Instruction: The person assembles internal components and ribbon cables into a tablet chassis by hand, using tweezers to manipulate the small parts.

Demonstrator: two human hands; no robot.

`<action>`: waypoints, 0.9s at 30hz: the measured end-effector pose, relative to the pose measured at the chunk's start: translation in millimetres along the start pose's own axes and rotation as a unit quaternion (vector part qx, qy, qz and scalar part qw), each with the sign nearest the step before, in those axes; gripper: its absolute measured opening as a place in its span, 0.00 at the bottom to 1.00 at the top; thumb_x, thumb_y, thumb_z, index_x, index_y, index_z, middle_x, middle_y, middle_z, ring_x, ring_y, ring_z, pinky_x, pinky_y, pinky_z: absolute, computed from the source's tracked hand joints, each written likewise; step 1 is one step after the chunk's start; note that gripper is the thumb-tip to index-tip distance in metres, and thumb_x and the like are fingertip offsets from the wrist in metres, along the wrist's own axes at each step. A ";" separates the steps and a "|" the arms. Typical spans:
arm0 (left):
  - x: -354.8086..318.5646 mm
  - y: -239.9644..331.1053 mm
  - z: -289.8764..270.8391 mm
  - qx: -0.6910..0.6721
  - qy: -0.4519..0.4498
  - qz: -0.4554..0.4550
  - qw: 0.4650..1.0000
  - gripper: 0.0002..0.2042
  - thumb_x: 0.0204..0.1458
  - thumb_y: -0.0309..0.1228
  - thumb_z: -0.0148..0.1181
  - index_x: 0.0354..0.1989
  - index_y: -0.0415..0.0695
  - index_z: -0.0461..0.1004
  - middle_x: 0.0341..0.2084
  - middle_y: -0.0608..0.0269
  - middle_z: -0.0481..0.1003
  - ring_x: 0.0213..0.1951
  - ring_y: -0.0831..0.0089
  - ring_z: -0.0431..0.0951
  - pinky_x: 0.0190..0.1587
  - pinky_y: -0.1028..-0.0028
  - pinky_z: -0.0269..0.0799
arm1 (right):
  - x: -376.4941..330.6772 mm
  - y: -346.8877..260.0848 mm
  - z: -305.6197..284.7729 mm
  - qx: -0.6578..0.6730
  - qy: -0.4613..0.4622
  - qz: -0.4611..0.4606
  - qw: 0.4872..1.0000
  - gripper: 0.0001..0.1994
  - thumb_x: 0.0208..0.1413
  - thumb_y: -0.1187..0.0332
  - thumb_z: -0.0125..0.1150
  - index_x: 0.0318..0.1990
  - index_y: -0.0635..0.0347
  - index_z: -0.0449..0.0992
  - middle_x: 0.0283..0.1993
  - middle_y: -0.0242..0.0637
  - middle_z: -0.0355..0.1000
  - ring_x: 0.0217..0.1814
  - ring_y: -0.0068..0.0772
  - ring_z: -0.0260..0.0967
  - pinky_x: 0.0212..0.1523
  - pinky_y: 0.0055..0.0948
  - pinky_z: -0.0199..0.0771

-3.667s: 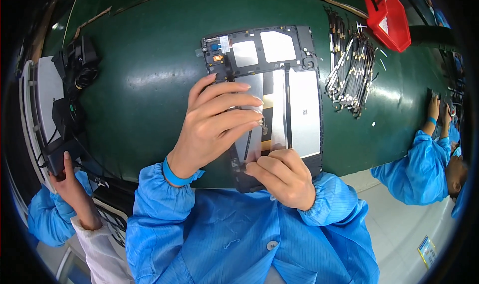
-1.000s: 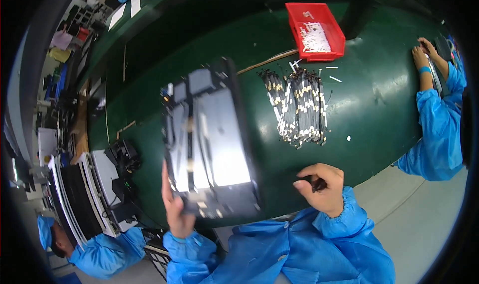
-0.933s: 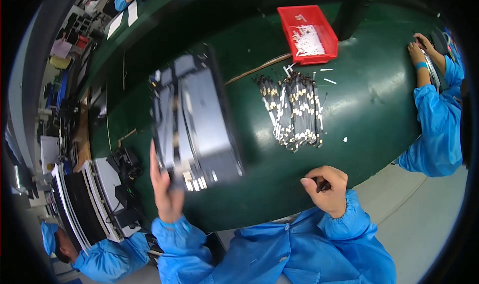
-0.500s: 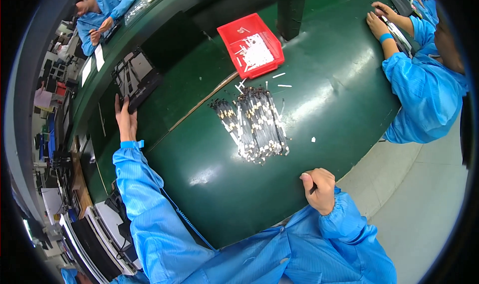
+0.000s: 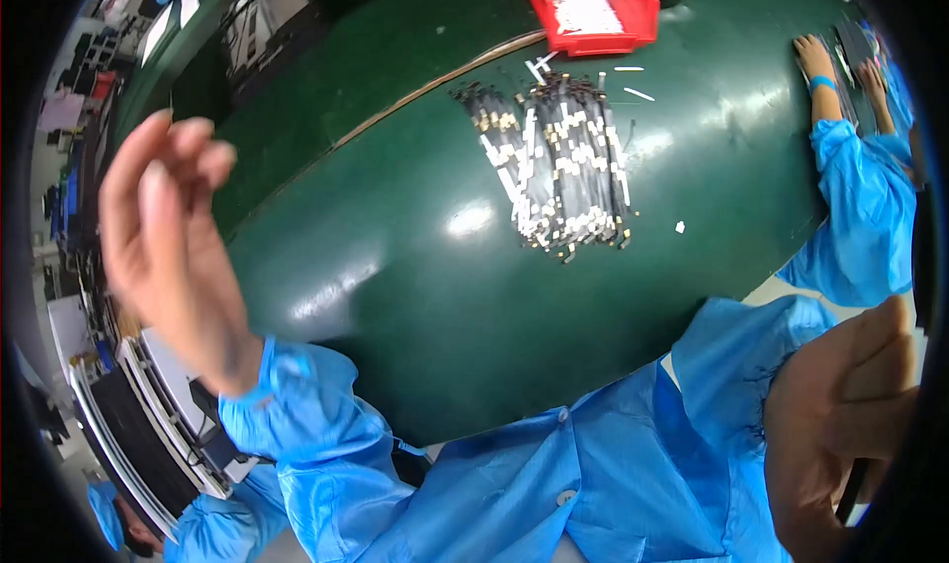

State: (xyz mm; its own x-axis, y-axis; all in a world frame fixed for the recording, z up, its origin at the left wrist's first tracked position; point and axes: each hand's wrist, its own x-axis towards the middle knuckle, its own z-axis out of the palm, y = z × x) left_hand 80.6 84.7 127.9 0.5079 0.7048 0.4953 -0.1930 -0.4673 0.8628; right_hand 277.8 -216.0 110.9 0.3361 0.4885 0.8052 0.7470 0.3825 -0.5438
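My left hand [image 5: 173, 252] is raised over the left part of the green table, its fingers loosely bent and apart, blurred at the tips. Nothing shows in it. Close up at the lower right is my right hand [image 5: 840, 415], its fingers curled in. A dark narrow gap or object shows among them, and I cannot make out what it is. Between the hands, on the tabletop, lies a pile of thin black flex cables [image 5: 573, 163] with white and gold-coloured pieces. Neither hand touches the pile.
A red bin [image 5: 603, 41] with small white strips stands behind the cables. Loose white strips [image 5: 639, 94] lie before it. A black device or fixture [image 5: 262, 24] sits at the far left. At the right, a co-worker's hand [image 5: 816, 59] rests near dark items on the green table [image 5: 445, 346].
My left hand has left the black fixture and come up and nearer. My right hand has lifted from the table edge toward the lower right. The view has shifted, with the table appearing higher.
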 end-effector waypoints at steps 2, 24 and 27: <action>-20.8 46.1 -4.5 -0.053 -0.134 0.048 0.988 0.11 0.58 0.30 0.52 0.46 0.38 0.70 0.32 0.62 0.72 0.33 0.70 0.75 0.47 0.68 0.72 | -3.2 4.5 12.5 0.035 -0.016 0.003 0.999 0.08 0.64 0.64 0.46 0.39 0.59 0.67 0.29 0.35 0.62 0.23 0.23 0.53 0.25 0.28 0.57; -26.3 88.0 -54.0 -0.371 -0.157 -0.484 0.777 0.05 0.54 0.33 0.57 0.36 0.48 0.70 0.35 0.63 0.68 0.36 0.74 0.69 0.42 0.70 0.68 | 50.0 42.1 46.9 0.017 -0.063 -0.069 0.995 0.07 0.63 0.65 0.47 0.39 0.59 0.67 0.30 0.35 0.64 0.24 0.24 0.55 0.25 0.29 0.57; -29.0 74.4 -65.8 -0.376 -0.168 -0.408 0.815 0.04 0.57 0.32 0.53 0.32 0.47 0.69 0.29 0.67 0.65 0.31 0.75 0.66 0.40 0.72 0.66 | 47.1 44.5 44.2 0.018 -0.063 -0.065 0.996 0.07 0.63 0.65 0.47 0.39 0.59 0.67 0.30 0.35 0.64 0.24 0.25 0.55 0.25 0.29 0.58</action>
State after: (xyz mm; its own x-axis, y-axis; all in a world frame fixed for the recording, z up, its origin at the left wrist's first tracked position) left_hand -3.7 64.7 184.4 0.9015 0.3726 -0.2203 -0.0722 0.6313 0.7722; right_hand 301.6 -141.3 114.2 0.1614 0.5258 0.8352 0.7579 0.4760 -0.4461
